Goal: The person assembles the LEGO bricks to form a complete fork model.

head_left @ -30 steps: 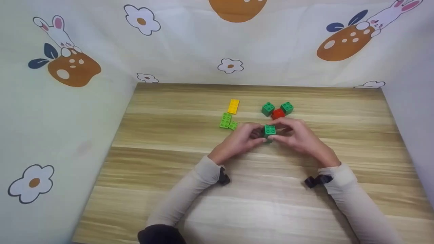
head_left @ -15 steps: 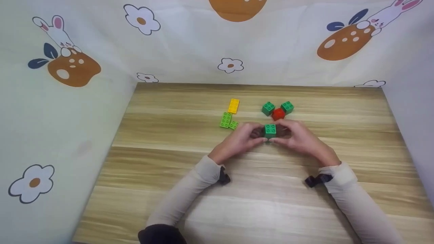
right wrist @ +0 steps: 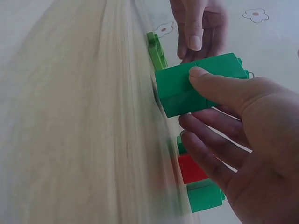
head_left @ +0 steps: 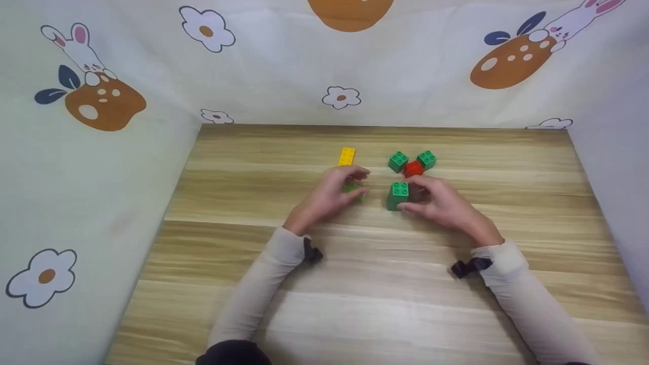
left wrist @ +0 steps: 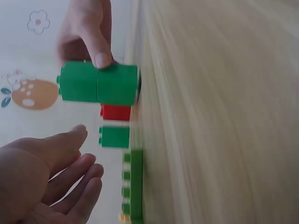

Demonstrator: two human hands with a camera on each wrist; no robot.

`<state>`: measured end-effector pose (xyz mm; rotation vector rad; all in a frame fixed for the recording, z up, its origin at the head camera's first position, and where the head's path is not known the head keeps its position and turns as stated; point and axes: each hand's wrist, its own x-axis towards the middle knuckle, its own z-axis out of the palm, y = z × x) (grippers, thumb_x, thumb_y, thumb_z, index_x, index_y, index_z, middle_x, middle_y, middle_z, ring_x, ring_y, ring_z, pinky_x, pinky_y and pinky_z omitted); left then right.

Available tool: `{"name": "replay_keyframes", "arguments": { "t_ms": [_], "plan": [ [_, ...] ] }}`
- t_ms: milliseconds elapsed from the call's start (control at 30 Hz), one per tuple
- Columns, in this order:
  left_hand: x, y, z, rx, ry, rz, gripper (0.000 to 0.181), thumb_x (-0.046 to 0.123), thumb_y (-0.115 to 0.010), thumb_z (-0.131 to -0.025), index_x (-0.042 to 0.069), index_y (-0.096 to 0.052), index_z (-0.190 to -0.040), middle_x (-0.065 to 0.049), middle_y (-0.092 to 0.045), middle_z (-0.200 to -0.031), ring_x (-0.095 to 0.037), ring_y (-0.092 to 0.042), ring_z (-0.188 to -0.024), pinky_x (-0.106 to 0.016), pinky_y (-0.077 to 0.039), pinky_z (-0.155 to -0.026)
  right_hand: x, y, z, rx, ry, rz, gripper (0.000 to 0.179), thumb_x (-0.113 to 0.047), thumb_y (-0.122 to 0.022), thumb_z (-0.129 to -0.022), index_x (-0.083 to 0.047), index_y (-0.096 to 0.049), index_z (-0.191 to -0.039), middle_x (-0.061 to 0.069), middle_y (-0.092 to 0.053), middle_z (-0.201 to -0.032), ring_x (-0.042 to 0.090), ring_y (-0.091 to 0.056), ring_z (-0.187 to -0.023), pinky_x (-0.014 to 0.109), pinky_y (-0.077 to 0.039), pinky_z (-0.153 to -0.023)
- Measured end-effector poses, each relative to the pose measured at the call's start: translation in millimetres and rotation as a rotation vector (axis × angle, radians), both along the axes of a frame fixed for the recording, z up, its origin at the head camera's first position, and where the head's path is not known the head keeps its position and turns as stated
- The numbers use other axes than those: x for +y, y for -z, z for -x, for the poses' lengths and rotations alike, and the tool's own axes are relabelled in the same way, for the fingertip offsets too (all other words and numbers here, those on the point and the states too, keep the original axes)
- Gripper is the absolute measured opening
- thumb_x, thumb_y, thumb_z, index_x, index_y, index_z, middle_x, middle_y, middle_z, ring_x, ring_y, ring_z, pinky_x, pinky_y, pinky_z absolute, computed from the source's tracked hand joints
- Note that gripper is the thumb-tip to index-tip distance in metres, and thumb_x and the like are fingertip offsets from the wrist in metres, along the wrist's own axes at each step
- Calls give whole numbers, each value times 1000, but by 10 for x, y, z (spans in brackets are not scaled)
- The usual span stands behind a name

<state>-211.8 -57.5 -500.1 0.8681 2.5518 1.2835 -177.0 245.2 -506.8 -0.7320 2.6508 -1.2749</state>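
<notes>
Right hand (head_left: 443, 205) pinches the green stack (head_left: 397, 200) towards the tabletop's far edge (head_left: 284, 125); left hand (head_left: 327, 192) apart, fingers wide, holding nothing. Likely light, stiff, slightly slick plastic: grip those flat sides!

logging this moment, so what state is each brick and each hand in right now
left hand, fingers loosely bent, holding nothing
right hand, holding the green stack between thumb and fingers
green stack, two bricks joined, upright
two green bricks, separate, studs up
red brick, studs up, not stacked
yellow brick, flat, partly hidden
light green bricks, flat, studs up
</notes>
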Motion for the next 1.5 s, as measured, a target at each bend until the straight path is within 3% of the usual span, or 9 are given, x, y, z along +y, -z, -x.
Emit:
{"name": "replay_keyframes", "arguments": {
  "t_ms": [200,400,667,900,1067,1267,1500],
  "plan": [
    [-248,70,70,129,-136,57,33,11,-78,-99,3,-73,-131,-13,-74,-136,-34,-63,-133,-48,-47,-122,-101,-6,77,29,40,33,50,-17,-90,-90,-7,-71,-135,13,-78,-119,29,-77,-107,46,-67,-92],
    [-372,134,113,101,-186,90,33,10,-79,-99,4,-74,-131,-13,-71,-138,-33,-60,-137,-47,-45,-124,-285,-4,193,40,66,70,50,-16,-88,-92,-5,-69,-137,15,-77,-122,31,-77,-111,46,-66,-96],
    [-404,169,136,63,-203,140,34,13,-79,-100,7,-74,-133,-12,-69,-141,-31,-60,-138,-47,-46,-124,-590,44,358,109,110,72,44,-20,-85,-96,-4,-70,-135,14,-77,-123,31,-73,-117,49,-60,-107],
    [-425,152,141,64,-192,131,34,13,-79,-100,4,-74,-133,-14,-71,-138,-31,-63,-136,-47,-48,-123,-820,32,496,59,216,54,47,-21,-82,-99,-4,-66,-140,16,-74,-131,33,-71,-122,50,-58,-112],
    [-438,147,138,62,-193,115,34,12,-79,-100,4,-74,-132,-14,-71,-137,-31,-63,-135,-47,-49,-122,-935,39,569,43,230,54,48,-17,-81,-99,-3,-65,-142,17,-74,-133,32,-72,-122,46,-61,-109],
    [-447,154,137,63,-186,120,30,13,-79,-100,5,-76,-130,-12,-71,-136,-29,-64,-133,-45,-50,-121,-970,81,606,30,232,60,51,-14,-81,-99,1,-63,-144,20,-74,-133,32,-74,-119,42,-65,-102],
    [-462,144,145,40,-184,127,29,14,-79,-100,4,-76,-127,-12,-71,-140,-29,-63,-136,-44,-48,-124,-925,78,529,-64,230,69,55,-13,-80,-99,4,-58,-147,24,-72,-132,34,-77,-115,45,-65,-102]
  ]
}}
